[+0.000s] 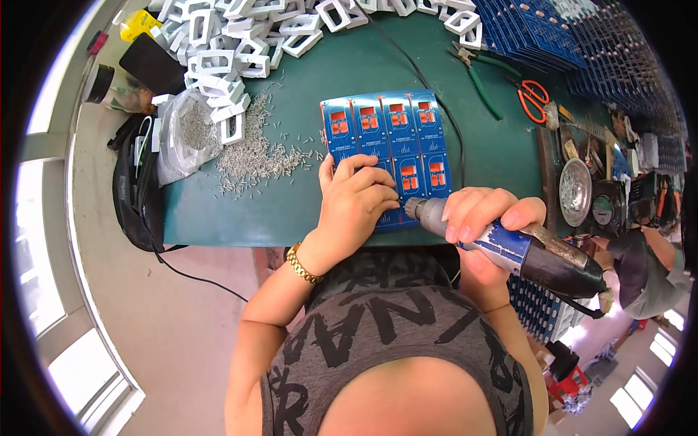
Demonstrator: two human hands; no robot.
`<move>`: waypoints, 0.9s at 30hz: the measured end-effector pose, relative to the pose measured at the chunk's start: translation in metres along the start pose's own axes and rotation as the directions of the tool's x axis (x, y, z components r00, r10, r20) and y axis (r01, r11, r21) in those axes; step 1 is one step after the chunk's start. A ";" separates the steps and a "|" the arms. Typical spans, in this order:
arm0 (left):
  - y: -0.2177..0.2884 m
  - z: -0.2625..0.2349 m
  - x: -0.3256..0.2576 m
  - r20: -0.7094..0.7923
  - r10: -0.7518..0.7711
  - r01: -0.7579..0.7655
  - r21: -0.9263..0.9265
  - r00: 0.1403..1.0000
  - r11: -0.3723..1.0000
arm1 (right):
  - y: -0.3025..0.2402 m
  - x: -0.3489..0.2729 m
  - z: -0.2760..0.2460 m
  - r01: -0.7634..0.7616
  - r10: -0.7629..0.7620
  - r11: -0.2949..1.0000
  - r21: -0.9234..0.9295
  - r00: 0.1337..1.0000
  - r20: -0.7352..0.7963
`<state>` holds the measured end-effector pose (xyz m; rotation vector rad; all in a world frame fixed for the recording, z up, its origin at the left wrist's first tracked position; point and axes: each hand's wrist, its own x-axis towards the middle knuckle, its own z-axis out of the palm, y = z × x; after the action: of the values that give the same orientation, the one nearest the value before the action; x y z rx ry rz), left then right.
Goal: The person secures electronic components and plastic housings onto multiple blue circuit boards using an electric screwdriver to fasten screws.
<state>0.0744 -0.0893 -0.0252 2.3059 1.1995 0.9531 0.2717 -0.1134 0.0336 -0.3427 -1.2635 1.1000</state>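
A blue panel of joined circuit boards [406,145] with orange-backed cutouts lies at the table's front edge. On its lower left part rests my left hand [356,192], palm down, fingers bent and somewhat apart; whether a small part sits under the fingertips is hidden. My right hand [488,218] is wrapped round a blue, grey and black electric screwdriver [534,254]. The tool's grey nose [416,208] points left at the panel's lower right area, close to my left fingertips. Its bit and any contact point cannot be made out.
Small screws [254,160] lie heaped left of the panel, beside a clear bag of screws [190,134]. White plastic frames [240,43] pile up at the far left. Green-handled pliers [483,91], red-handled scissors [534,102] and stacked blue boards [531,29] are at right. A cable [429,80] passes behind the panel.
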 end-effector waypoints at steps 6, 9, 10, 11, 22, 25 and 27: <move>-0.005 -0.012 -0.002 0.061 0.037 -0.040 0.048 0.997 0.998 | -0.002 0.009 0.011 -0.094 0.096 0.995 -0.039 0.994 0.043; -0.036 -0.030 -0.001 -0.202 -0.124 0.149 0.118 0.972 0.982 | 0.000 0.018 0.013 -0.114 0.116 0.993 -0.032 0.988 0.097; -0.043 -0.038 0.000 -0.228 -0.206 0.250 0.188 0.952 0.950 | 0.001 0.020 0.014 -0.119 0.122 0.992 -0.033 0.988 0.097; -0.048 -0.043 0.001 -0.259 -0.283 0.348 0.254 0.923 0.903 | 0.001 0.022 0.015 -0.135 0.137 0.991 -0.024 0.985 0.109; -0.057 -0.043 -0.004 -0.190 -0.255 0.315 0.458 0.948 0.831 | 0.020 0.038 0.027 -0.167 0.169 0.986 -0.026 0.952 0.255; -0.062 -0.045 -0.010 -0.192 -0.297 0.350 0.381 0.935 0.856 | 0.019 0.042 0.024 -0.180 0.186 0.983 -0.049 0.947 0.264; -0.065 -0.049 -0.012 -0.201 -0.327 0.369 0.227 0.923 0.901 | 0.016 0.039 0.026 -0.191 0.192 0.981 -0.023 0.960 0.205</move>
<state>-0.0028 -0.0615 -0.0337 2.1192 1.8313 0.9005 0.2379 -0.0832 0.0527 -0.3658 -1.4375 1.3259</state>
